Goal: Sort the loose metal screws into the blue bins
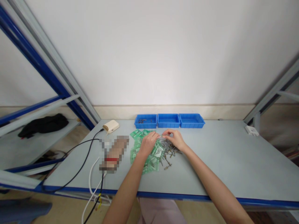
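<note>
My left hand (149, 142) and my right hand (175, 138) meet above the table, fingers pinched together on a small thing between them, too small to name. Under the left hand lies a heap of small green plastic bags (143, 154). Below the right hand is a pile of small metal screws (168, 150). Three blue trays stand in a row behind the hands: the left tray (145, 121) holds a few screws, the middle tray (168, 121) and the right tray (191, 120) look bare.
A grey table (233, 158) with a blue front edge. A blurred patch (114, 154) lies left of the bags. A beige box (111, 126) with a black cable (77, 172) and white cables (91, 186) sits at the left. A white block (251, 130) lies far right. Black cloth (43, 124) rests on a side shelf.
</note>
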A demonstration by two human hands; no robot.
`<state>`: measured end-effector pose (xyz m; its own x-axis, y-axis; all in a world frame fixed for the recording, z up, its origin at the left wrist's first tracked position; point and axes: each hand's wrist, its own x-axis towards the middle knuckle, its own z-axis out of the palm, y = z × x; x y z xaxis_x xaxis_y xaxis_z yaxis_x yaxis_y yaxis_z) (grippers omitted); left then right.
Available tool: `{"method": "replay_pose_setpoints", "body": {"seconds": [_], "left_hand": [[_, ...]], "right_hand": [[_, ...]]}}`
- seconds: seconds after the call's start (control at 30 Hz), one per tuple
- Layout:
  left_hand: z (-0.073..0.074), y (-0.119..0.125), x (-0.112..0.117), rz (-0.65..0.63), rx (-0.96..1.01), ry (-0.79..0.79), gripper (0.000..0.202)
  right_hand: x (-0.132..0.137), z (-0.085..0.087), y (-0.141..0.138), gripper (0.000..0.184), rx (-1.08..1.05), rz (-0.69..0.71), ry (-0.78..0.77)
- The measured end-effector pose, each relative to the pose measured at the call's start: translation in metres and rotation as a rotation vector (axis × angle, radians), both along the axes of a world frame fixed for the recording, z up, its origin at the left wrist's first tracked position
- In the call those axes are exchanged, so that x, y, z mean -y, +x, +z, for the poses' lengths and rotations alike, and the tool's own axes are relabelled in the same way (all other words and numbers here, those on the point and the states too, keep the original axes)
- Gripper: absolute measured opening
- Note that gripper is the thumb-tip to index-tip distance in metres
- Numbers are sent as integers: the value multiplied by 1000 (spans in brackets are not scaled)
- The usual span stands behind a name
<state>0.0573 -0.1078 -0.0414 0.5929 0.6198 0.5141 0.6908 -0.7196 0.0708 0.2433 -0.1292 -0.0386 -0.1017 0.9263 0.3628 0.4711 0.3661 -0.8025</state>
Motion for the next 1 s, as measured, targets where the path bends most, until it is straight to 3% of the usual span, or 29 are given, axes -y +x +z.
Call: {"method": "replay_pose_setpoints", "body": {"seconds": [0.2,0.47,0.73,1.0], "left_hand": [[-1,0,0,-22,58,31,29],[-4,1,-1,-9,50,25,29],[-3,1,0,-5,28,-25,27],[-3,1,-1,14,14,-57,29]], "right_hand": [[5,5,0,24,164,-56,13],[4,-1,0,13,156,-19,92],[3,-1,2,25,118,-48,5],[3,-2,0,13,90,-47,81]]}}
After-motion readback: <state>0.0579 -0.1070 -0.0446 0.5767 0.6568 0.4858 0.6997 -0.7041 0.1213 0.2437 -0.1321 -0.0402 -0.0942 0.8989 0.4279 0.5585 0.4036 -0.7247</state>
